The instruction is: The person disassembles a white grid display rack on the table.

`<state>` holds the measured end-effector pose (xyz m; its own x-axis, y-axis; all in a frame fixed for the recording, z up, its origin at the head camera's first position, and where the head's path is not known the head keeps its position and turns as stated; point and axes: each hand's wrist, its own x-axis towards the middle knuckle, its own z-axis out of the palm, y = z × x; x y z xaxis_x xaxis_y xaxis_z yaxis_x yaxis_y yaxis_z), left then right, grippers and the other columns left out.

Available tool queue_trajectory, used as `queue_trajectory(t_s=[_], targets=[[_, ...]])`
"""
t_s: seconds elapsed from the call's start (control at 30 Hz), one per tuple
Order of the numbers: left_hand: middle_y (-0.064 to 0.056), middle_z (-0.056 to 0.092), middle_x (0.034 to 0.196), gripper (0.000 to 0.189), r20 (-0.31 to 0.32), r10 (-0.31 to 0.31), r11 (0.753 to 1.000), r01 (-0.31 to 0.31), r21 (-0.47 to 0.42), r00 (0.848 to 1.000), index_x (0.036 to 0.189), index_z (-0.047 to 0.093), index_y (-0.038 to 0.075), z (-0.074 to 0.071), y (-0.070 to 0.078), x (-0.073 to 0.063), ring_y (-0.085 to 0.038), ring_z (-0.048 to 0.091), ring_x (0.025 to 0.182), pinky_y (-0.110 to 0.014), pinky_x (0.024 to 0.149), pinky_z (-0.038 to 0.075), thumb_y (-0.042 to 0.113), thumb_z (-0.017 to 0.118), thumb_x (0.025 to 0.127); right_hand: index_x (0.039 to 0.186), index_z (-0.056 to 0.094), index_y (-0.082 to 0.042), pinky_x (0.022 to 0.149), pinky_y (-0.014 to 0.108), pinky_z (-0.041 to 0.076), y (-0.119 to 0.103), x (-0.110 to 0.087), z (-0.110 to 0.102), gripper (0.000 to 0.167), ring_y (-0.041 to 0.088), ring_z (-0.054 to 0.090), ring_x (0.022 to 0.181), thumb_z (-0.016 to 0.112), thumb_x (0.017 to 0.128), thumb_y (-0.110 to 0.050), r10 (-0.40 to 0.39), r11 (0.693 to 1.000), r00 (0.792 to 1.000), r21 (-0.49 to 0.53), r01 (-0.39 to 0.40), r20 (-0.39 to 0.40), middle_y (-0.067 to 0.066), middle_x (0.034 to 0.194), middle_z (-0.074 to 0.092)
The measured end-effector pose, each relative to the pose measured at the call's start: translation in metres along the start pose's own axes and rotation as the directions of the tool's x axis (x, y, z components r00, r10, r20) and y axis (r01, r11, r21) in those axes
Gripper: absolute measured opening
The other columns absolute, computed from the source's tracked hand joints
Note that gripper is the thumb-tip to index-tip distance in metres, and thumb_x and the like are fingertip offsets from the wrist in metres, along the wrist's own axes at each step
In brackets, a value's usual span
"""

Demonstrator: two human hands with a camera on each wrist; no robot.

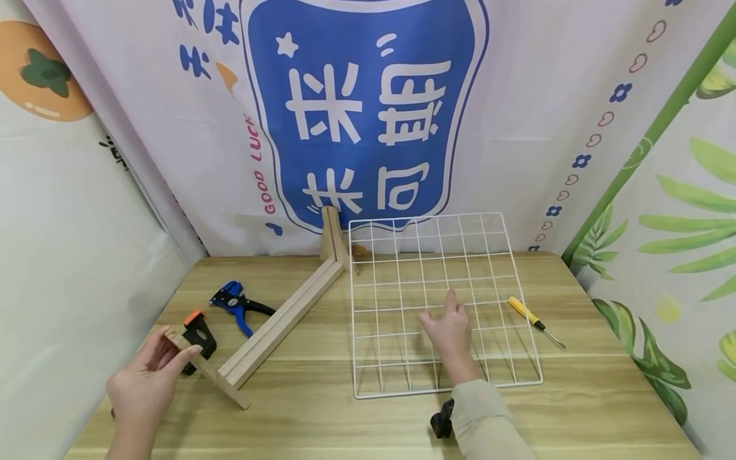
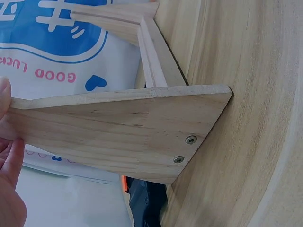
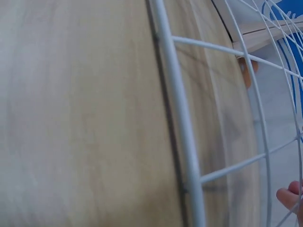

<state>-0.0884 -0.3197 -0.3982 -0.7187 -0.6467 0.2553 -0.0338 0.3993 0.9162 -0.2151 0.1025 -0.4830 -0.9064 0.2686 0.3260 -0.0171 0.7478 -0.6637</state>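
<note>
At the left, my left hand [image 1: 146, 374] pinches the upper end of a slanted wooden end board [image 2: 109, 127], thumb on one face and fingers on the other. The board belongs to a wooden frame [image 1: 282, 326] with a long grooved bar, and two screw heads [image 2: 184, 149] show on its outer face. A white wire grid [image 1: 390, 387] stands tilted, its far edge raised in front of the curtain. Over its middle lies my right hand [image 1: 451, 329], thumb and index finger spread apart among the wires. Its fingertips [image 3: 289, 196] show beyond the wires in the right wrist view.
Wire strippers [image 1: 236, 306] in blue and black lie behind the bar. A black clamp-like tool [image 1: 201, 335] with an orange tip is close to my left hand. A yellow-handled screwdriver [image 1: 535, 321] lies right of the grid. A printed curtain [image 1: 517, 160] hangs behind the table [image 1: 310, 418].
</note>
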Motion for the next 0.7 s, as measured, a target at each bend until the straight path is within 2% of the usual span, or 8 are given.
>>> queue_trajectory(t_s=[0.1,0.2,0.27,0.4,0.53,0.7], targets=[[0.04,0.051,0.08,0.057,-0.016,0.063,0.997,-0.062,0.034,0.998,0.119,0.061,0.0,-0.001,-0.001,-0.001,0.022,0.054,0.072,-0.001,0.065,0.046,0.001,0.082,0.066,0.137,0.038,0.003,0.071,0.048,0.057,0.005,-0.002,0.006,0.077,0.043,0.055,0.09,0.067,0.074,-0.031,0.026,1.0,0.999,0.011,-0.027,0.022,0.03,0.107,0.051],[0.041,0.051,0.081,0.056,-0.035,0.147,0.988,-0.145,0.053,0.988,0.116,0.063,-0.002,-0.001,-0.002,-0.003,0.022,0.054,0.073,-0.001,0.065,0.046,-0.003,0.082,0.064,0.137,0.037,0.002,0.077,0.049,0.056,0.008,-0.003,0.011,0.076,0.044,0.053,0.096,0.066,0.075,-0.032,0.053,0.998,0.998,0.021,-0.054,0.045,0.031,0.11,0.048],[0.042,0.051,0.081,0.055,-0.05,0.178,0.983,-0.175,0.051,0.983,0.114,0.064,-0.002,-0.001,-0.003,-0.003,0.021,0.055,0.074,-0.002,0.065,0.046,-0.006,0.082,0.062,0.136,0.038,0.003,0.08,0.05,0.055,0.01,-0.002,0.014,0.075,0.045,0.052,0.098,0.066,0.075,-0.031,0.058,0.998,0.997,0.027,-0.059,0.05,0.031,0.112,0.048],[0.041,0.053,0.079,0.055,-0.069,0.182,0.983,-0.181,0.019,0.981,0.114,0.064,-0.004,0.0,-0.003,-0.004,0.019,0.056,0.074,-0.002,0.065,0.047,-0.01,0.08,0.062,0.137,0.037,0.002,0.085,0.052,0.052,0.012,-0.002,0.02,0.075,0.045,0.05,0.102,0.065,0.076,-0.031,0.083,0.995,0.994,0.046,-0.086,0.074,0.03,0.115,0.046],[0.041,0.053,0.079,0.055,-0.069,0.192,0.981,-0.191,0.02,0.979,0.113,0.063,-0.006,0.0,-0.004,-0.004,0.019,0.057,0.073,-0.002,0.065,0.047,-0.012,0.08,0.062,0.141,0.029,-0.001,0.089,0.052,0.049,0.016,-0.003,0.026,0.077,0.043,0.044,0.109,0.062,0.079,-0.033,0.126,0.989,0.983,0.056,-0.134,0.131,0.028,0.121,0.041],[0.041,0.052,0.077,0.055,-0.066,0.157,0.987,-0.156,0.025,0.985,0.114,0.063,-0.005,0.0,-0.003,-0.004,0.019,0.057,0.072,-0.002,0.064,0.047,-0.01,0.08,0.062,0.14,0.03,0.001,0.091,0.053,0.047,0.021,-0.005,0.031,0.076,0.043,0.041,0.114,0.062,0.079,-0.033,0.13,0.99,0.982,0.044,-0.137,0.135,0.028,0.124,0.041]])
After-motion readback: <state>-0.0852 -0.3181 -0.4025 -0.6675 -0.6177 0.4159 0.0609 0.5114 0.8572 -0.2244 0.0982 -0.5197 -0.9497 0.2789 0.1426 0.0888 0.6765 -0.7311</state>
